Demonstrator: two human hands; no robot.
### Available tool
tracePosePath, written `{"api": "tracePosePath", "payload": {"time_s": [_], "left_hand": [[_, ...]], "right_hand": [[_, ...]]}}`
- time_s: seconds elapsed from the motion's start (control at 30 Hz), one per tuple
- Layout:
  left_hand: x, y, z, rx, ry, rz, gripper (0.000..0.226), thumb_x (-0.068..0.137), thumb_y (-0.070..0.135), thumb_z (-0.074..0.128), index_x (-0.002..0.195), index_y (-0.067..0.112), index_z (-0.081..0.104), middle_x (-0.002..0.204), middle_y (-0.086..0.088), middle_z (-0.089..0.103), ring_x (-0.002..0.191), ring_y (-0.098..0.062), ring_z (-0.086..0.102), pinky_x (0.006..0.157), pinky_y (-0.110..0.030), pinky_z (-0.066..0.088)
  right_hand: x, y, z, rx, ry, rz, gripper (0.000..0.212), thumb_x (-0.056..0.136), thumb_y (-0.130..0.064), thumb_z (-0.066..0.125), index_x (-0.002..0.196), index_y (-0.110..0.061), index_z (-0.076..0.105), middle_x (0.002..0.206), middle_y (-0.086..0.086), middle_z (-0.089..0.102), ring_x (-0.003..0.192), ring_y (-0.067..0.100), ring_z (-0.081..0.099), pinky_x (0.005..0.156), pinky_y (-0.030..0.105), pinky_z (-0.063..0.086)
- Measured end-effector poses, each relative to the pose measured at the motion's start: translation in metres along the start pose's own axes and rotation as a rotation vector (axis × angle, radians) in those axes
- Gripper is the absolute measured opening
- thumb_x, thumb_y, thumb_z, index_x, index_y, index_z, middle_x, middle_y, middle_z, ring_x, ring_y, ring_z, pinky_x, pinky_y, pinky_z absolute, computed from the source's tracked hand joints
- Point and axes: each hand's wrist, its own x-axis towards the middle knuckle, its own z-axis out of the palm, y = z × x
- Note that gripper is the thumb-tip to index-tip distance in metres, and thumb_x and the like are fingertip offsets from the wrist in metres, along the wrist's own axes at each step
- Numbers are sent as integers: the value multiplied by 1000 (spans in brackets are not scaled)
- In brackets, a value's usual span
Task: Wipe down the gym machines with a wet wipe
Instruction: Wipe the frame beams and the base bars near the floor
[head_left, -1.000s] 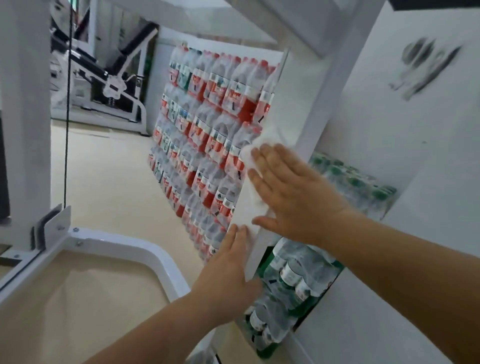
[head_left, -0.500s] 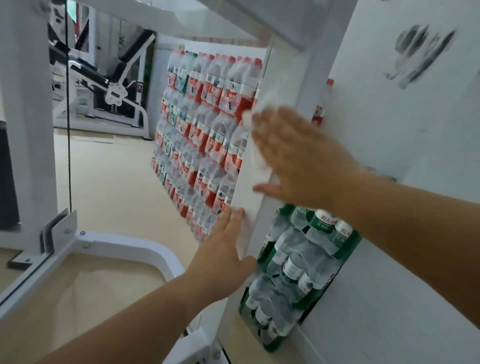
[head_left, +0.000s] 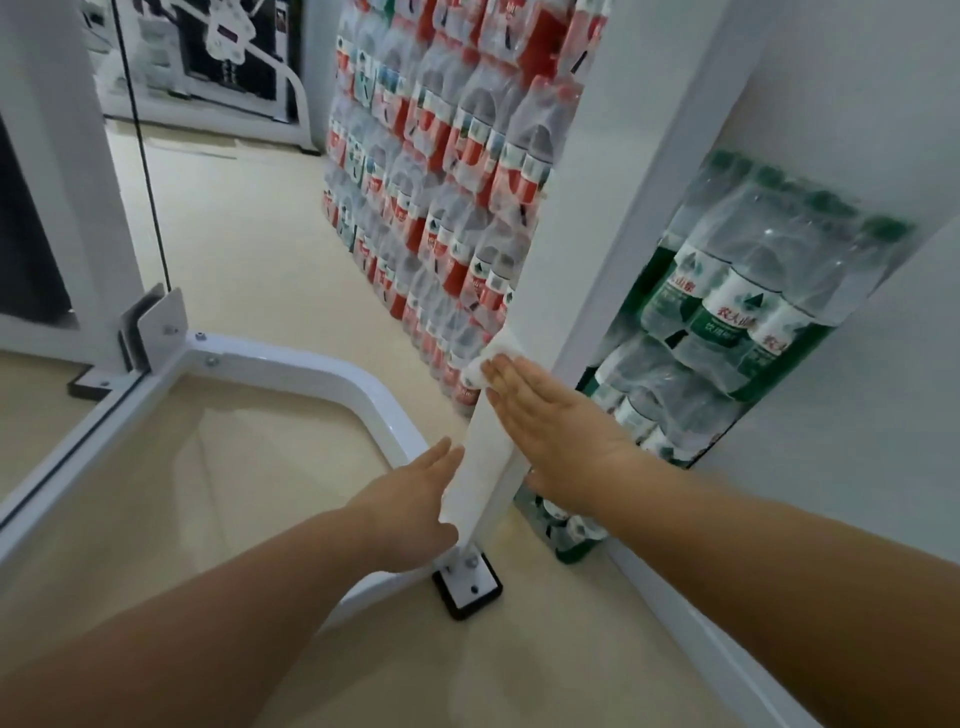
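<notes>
View: the head camera looks down along two bare arms.
Machine post: a tall white metal post (head_left: 571, 234) leans up through the middle of the picture. Its bottom end sits on a small black foot plate (head_left: 467, 584) on the floor.
Wet wipe: a small, crumpled white wet wipe (head_left: 492, 357) lies on the left edge of the post, low down, above the foot plate.
Right hand: the right hand (head_left: 563, 431) lies flat on the post. Its fingers (head_left: 511, 376) are straight and close together, not curled. Their tips press the wipe onto the post, and a bit of the wipe pokes out past them.
Left hand: the left hand (head_left: 415, 512) is flat against the left side of the post, lower than the right hand. Its fingers (head_left: 449, 452) are straight and open and hold nothing.
Base bar: a shiny white bent metal bar (head_left: 332, 371) runs along the floor, left of the post.
Cable: a thin black cable (head_left: 141, 156) hangs straight down on the far left.
Red bottles: wrapped packs of water bottles with red labels (head_left: 452, 182) are piled high behind the post.
Green bottles: wrapped packs of water bottles with green labels (head_left: 727, 312) are stacked right of the post, by the plain white wall (head_left: 857, 104).
Floor: a smooth beige floor (head_left: 234, 234).
Far back: another white and black gym machine (head_left: 223, 47), too blurry to see well.
</notes>
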Motion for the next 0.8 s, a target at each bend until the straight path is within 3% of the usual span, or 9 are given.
{"api": "tracePosePath", "payload": {"time_s": [0.13, 0.2, 0.3, 0.47, 0.53, 0.6, 0.67, 0.8], "left_hand": [[4, -25, 27, 152, -107, -78, 88, 95, 43, 53, 161, 26, -2, 168, 5, -10, 150, -22, 26, 120, -42, 27], [3, -37, 42, 227, -158, -121, 84, 95, 45, 52, 161, 23, 3, 169, -2, -1, 150, -26, 25, 121, -46, 24], [-1, -56, 67, 339, -235, -165, 83, 93, 45, 53, 160, 21, 8, 168, -5, 4, 150, -27, 22, 120, -49, 23], [-21, -98, 103, 473, -313, -321, 83, 88, 47, 49, 158, 18, 15, 167, -3, 9, 144, -28, 30, 112, -54, 30], [-30, -110, 116, 504, -313, -327, 88, 88, 45, 51, 159, 14, 9, 168, -5, -2, 147, -32, 23, 111, -57, 30], [-36, -116, 124, 480, -290, -311, 91, 89, 45, 52, 159, 11, 5, 168, -6, -7, 150, -35, 14, 113, -56, 29], [-36, -116, 128, 424, -246, -304, 91, 90, 47, 53, 159, 10, 6, 168, -6, -6, 150, -35, 12, 115, -54, 28], [-39, -123, 137, 446, -144, -250, 89, 90, 55, 50, 158, 12, 12, 168, -8, 1, 147, -35, 16, 115, -53, 27]], "right_hand": [[7, 21, -4, -23, 34, 150, 93, 101, -60, 6, 151, 17, -12, 159, 39, -16, 151, 52, -12, 124, 57, -6], [16, -1, 0, -22, -20, 176, 91, 102, -56, 12, 151, 18, -10, 158, 42, -16, 150, 55, -13, 124, 59, -6], [35, -67, 20, -18, -112, 89, 86, 105, -50, 23, 153, 14, -9, 158, 40, -18, 148, 57, -16, 120, 63, -14], [65, -174, 52, 63, -303, -113, 96, 101, -61, 33, 157, 6, -5, 163, 33, -16, 147, 55, -20, 113, 68, -21], [69, -205, 55, 75, -382, -163, 95, 100, -57, 43, 159, 2, -1, 163, 32, -15, 146, 56, -21, 109, 72, -23], [70, -218, 57, 74, -358, -170, 92, 101, -53, 44, 160, 1, -1, 164, 31, -14, 148, 54, -20, 109, 71, -25], [66, -212, 63, 61, -305, -162, 91, 102, -52, 44, 159, 2, -3, 164, 30, -14, 149, 52, -19, 103, 72, -27], [62, -206, 70, 51, -254, -195, 89, 103, -52, 37, 157, 7, -2, 163, 35, -11, 148, 57, -17, 111, 71, -21]]}}
